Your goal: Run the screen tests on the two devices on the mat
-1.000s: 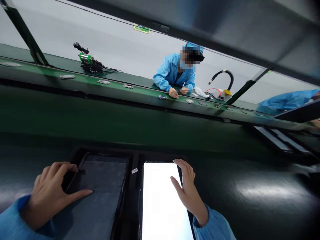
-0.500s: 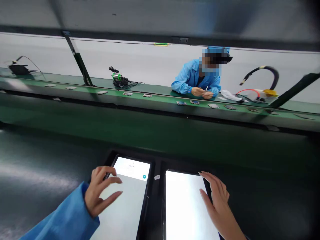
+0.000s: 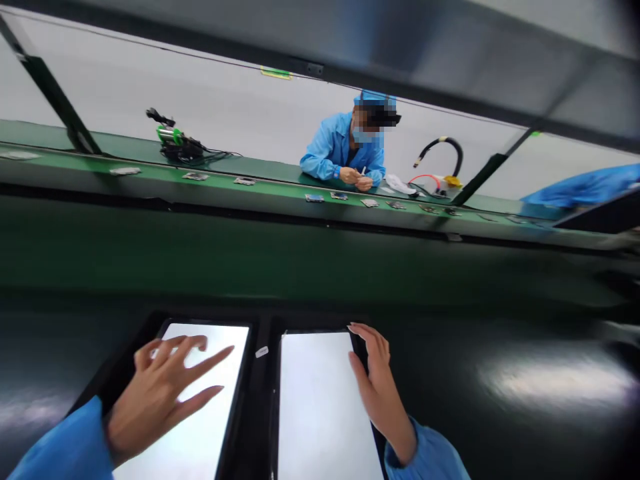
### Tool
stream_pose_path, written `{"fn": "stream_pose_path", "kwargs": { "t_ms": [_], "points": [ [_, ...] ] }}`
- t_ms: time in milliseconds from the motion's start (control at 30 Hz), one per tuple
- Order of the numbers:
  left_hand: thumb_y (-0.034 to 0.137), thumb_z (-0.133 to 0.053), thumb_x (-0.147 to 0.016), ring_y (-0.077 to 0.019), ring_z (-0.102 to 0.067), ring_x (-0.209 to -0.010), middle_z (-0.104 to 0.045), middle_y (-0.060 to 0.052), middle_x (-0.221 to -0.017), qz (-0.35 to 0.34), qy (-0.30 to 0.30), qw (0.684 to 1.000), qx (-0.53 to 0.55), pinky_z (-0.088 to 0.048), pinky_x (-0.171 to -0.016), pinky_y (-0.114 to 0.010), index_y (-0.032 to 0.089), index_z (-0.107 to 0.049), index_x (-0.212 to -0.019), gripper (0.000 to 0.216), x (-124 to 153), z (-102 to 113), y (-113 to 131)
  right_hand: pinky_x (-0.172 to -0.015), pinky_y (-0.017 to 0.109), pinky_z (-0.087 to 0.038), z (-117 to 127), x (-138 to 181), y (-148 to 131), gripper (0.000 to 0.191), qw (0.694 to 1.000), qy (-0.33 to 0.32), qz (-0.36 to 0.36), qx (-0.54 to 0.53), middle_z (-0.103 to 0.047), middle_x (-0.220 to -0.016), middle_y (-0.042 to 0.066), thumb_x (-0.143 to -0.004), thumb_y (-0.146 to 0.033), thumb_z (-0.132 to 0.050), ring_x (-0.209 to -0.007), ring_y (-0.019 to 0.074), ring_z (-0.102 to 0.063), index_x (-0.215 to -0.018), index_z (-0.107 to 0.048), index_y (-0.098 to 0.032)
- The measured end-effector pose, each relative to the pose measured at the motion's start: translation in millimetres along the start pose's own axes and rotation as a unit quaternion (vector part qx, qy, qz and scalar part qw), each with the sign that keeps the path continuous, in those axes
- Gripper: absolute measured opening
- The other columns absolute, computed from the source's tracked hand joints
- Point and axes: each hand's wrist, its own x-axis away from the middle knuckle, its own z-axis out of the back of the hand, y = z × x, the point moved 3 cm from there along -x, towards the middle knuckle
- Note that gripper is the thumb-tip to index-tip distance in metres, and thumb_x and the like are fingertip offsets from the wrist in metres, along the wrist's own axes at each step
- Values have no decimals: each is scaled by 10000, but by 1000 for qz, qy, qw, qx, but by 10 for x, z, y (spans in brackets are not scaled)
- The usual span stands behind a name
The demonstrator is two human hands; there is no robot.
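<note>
So the left screen (image 3: pixel 193 400), lower left of frame, was dark a second ago and is now lit plain white like the right screen (image 3: pixel 323 407). Left hand (image 3: pixel 160 393) hovers over it, fingers spread, gripping nothing; right hand (image 3: pixel 377 383) rests open on its screen's edge. Looks like both panels power up.

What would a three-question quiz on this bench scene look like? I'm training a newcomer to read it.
1. True or false: both screens in front of the person are lit white.
2. Which hand rests at the right edge of the right screen?
A. left hand
B. right hand
C. the co-worker's hand
3. What lies in a row on the green conveyor?

Key
1. True: the left screen glows too.
2. B: the right hand; the left hand is spread over the left screen.
3. Small flat parts, too small to identify.
</note>
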Motion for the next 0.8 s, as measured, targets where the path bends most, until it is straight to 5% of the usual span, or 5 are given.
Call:
{"fn": "stream_pose_path", "kwargs": {
  "t_ms": [200, 433, 800],
  "points": [
    [491, -412, -914, -244, -533, -800, -546, -44, -976, -3, 22, 1000, 12, -304, -748, -409, 437, -350, -1388, 481, -43, 43, -48, -996, 432, -355, 5, -6, -42, 314, 1000, 0, -3, 21, -436, -1250, 54, -978, -242, -313, -1206, 230, -365, -1285, -370, -278],
    [353, -393, -949, -241, -502, -852, -526, -54, -945, 52, 57, 997, 29, -301, -765, -408, 301, -589, -1140, 278, 4, 127, -134, -964, 389, -341, -16, 17, 8, 328, 998, -7, -8, 55, -461, -1247, 28, -969, -225, -318, -1186, 196, -389, -1289, -366, -281],
    [346, -469, -938, -228, -500, -887, -565, -50, -961, 78, 89, 992, 43, -324, -733, -347, 282, -636, -1060, 216, 47, 108, -312, -936, 358, -267, -88, 28, 93, 325, 987, -8, 44, 156, -544, -1203, 24, -986, -231, -267, -1103, 174, -501, -1285, -393, -237]
  ]
}}
